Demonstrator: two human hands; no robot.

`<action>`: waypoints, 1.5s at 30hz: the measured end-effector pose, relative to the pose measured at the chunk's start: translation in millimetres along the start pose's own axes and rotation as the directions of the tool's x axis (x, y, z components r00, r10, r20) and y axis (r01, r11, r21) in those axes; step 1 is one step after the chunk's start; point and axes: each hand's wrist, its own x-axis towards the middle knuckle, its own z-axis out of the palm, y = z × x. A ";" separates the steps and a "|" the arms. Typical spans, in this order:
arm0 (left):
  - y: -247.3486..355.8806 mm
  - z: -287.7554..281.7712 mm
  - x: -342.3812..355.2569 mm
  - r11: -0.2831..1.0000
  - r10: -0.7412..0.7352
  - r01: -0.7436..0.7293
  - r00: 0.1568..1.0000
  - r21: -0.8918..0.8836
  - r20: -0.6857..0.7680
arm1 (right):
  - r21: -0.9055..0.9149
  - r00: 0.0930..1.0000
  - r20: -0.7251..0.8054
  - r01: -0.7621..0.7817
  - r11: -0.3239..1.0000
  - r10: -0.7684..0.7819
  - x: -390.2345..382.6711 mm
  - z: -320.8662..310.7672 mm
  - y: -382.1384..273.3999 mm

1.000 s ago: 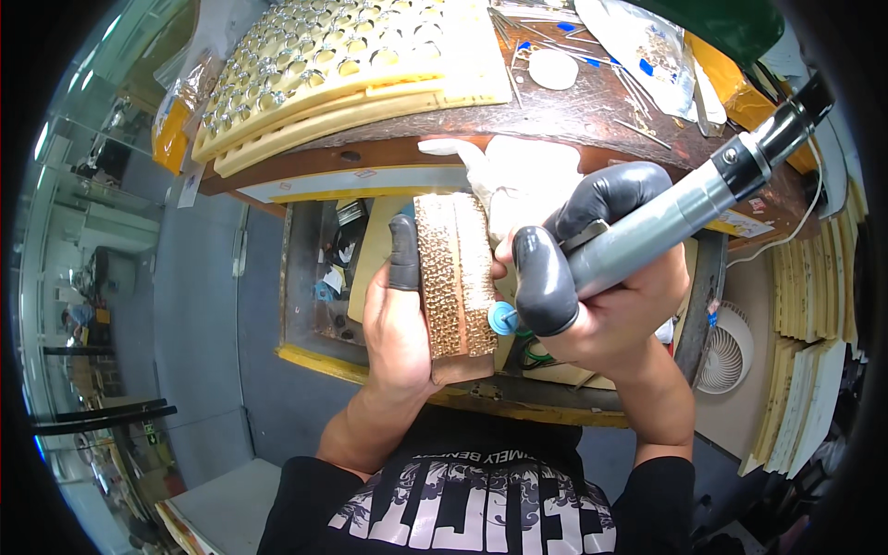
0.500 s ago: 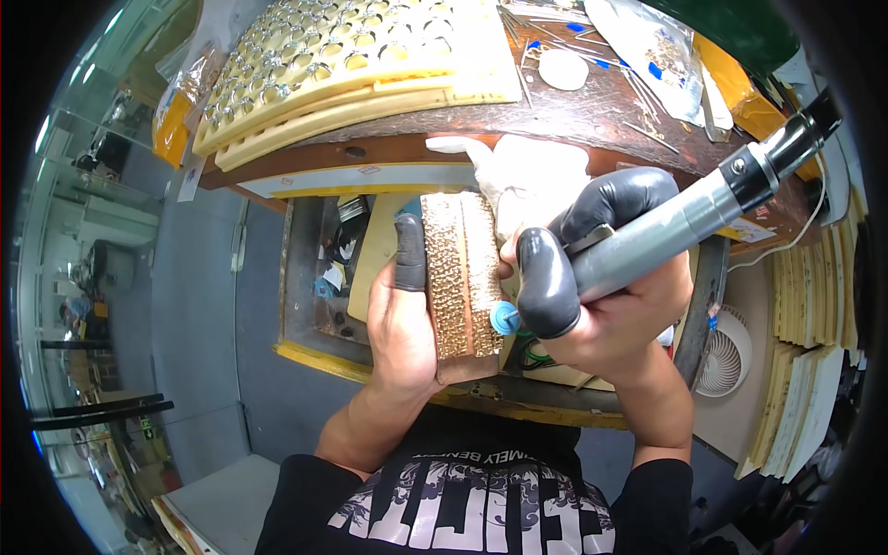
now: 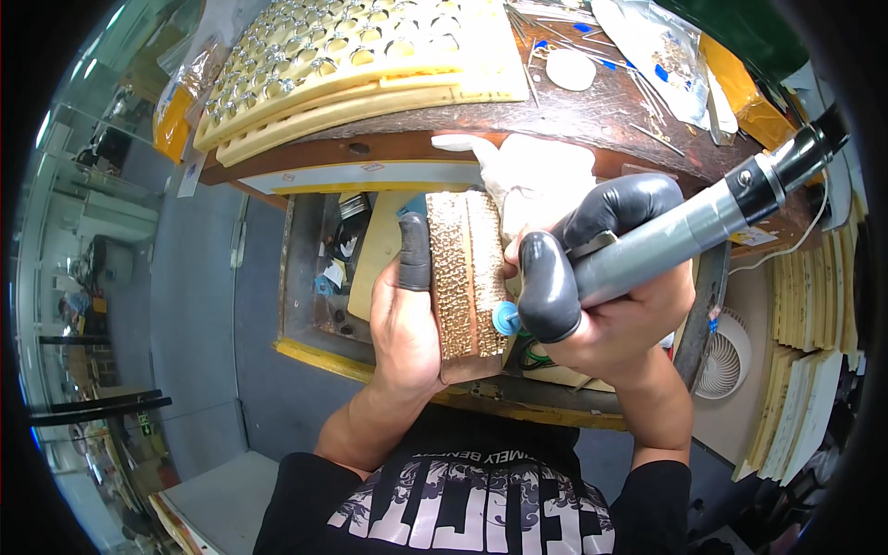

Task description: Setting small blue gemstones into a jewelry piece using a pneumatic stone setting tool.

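My left hand (image 3: 404, 338), a black cover on its thumb, is wrapped round a wooden block (image 3: 470, 370). Two bands of small gold-coloured metal pieces (image 3: 451, 287) cover the block's upper face, with a bare strip between them. In my right hand (image 3: 634, 319) is a grey rotary handpiece (image 3: 671, 242), gripped between black-covered thumb and forefinger. The blue disc (image 3: 505, 318) at its tip lies against, or very close to, the right-hand band near its lower end. My left fingers are hidden beneath the block.
Beyond my hands, a white cloth-like bundle (image 3: 541, 176) rests at the bench edge. Stacked yellow trays of rings (image 3: 351, 69) stand on the bench, with a white round piece (image 3: 571, 69) and thin rods to their right. An open drawer (image 3: 319, 356) sits below; a white fan (image 3: 726, 356) is at right.
The block and my left hand have shifted slightly to the right. My right hand keeps the handpiece in nearly the same place, its disc still by the right-hand band.
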 end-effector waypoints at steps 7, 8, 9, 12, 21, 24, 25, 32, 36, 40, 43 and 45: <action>0.4 -0.4 -0.8 1.000 -0.008 0.008 1.000 -0.023 -0.004 | -0.014 1.000 0.013 0.007 1.000 -0.007 0.1 -0.6 -0.1; -0.1 -0.1 -0.7 1.000 0.002 -0.002 1.000 -0.010 -0.009 | -0.014 1.000 0.013 0.007 1.000 -0.006 0.2 -0.4 -0.4; -0.4 0.1 -0.6 1.000 0.010 -0.010 1.000 0.003 -0.012 | -0.017 1.000 0.018 0.005 1.000 -0.004 0.4 -0.3 -1.0; -0.8 -0.7 -0.1 0.999 0.001 -0.001 1.000 -0.047 -0.004 | -0.011 1.000 0.020 0.008 1.000 -0.008 -0.3 -0.2 0.4; -1.0 -1.9 0.2 1.000 0.004 -0.004 1.000 -0.024 0.012 | 0.029 1.000 0.020 0.008 1.000 -0.008 -2.8 0.3 3.3; -1.4 -2.4 0.7 1.000 0.014 -0.014 1.000 0.007 0.001 | 0.012 1.000 0.030 0.009 1.000 -0.009 -2.0 0.4 2.4; -1.5 -2.0 0.7 1.000 0.014 -0.014 1.000 0.007 0.001 | 0.000 0.999 0.035 0.010 1.000 -0.010 -1.5 0.1 1.8; -1.5 -1.8 0.6 1.000 -0.013 0.012 0.999 -0.014 -0.041 | 0.051 0.999 0.049 0.002 0.999 -0.004 -4.8 -4.7 6.0; -1.5 -3.2 2.3 0.998 -0.033 0.032 0.999 -0.060 -0.016 | 0.166 0.968 0.241 -0.113 0.980 0.071 -5.9 -26.4 -0.8; -4.0 -5.9 2.3 0.994 -0.048 0.047 0.999 0.101 0.007 | 0.234 0.972 0.151 -0.211 0.949 0.179 -21.4 -29.7 -11.6; -2.2 -5.3 1.4 0.997 -0.037 0.037 0.999 0.074 0.008 | 0.170 0.914 0.237 -0.372 0.912 0.329 -28.0 -39.0 -15.1; -0.8 -6.6 1.7 0.998 -0.035 0.033 0.999 0.062 0.023 | 0.175 0.956 0.273 -0.161 0.971 0.110 -36.4 -38.7 -6.7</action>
